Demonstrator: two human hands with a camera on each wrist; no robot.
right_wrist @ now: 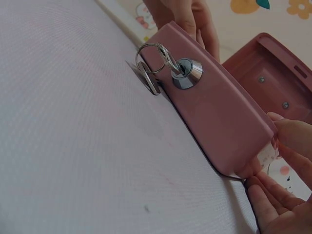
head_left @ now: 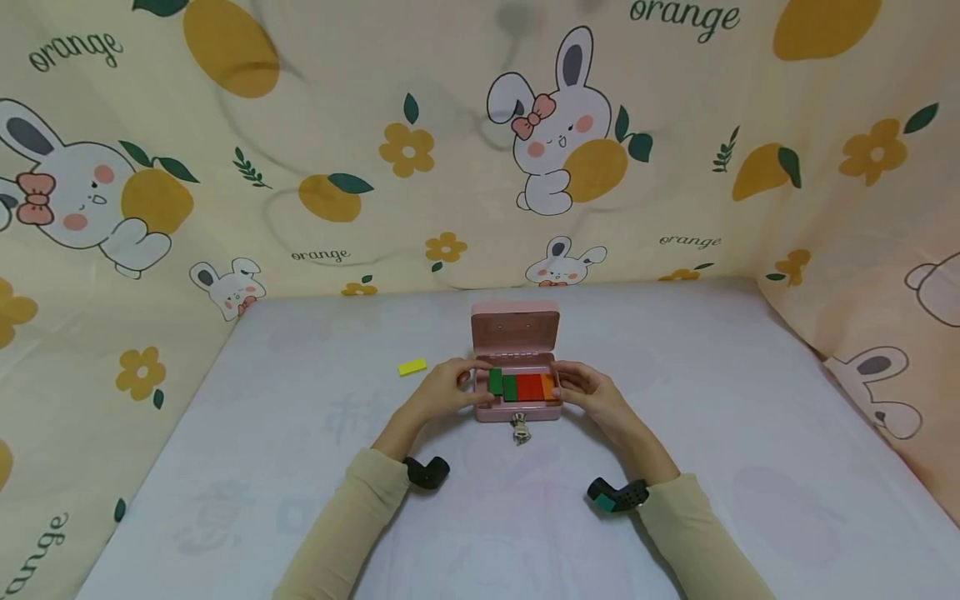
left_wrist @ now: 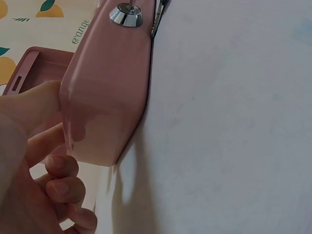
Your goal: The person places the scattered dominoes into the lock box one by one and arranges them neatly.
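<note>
A pink metal cash box (head_left: 517, 413) stands with its lid (head_left: 515, 329) raised. Inside it lie a green block (head_left: 510, 388), red blocks (head_left: 529, 387) and an orange block (head_left: 548, 386) side by side. My left hand (head_left: 442, 387) reaches over the box's left side and pinches another green block (head_left: 495, 381) by its ends, thumb at the near end. On the right side my right hand (head_left: 591, 392) holds the box, its thumb over the rim, fingers along the outer wall. The wrist views hide the blocks behind the walls.
A yellow block (head_left: 412, 367) lies on the white tabletop (head_left: 480, 517), left of the box. Keys on a ring (head_left: 520, 428) hang from the front lock (right_wrist: 187, 73). A patterned cloth (head_left: 450, 150) rises behind the table.
</note>
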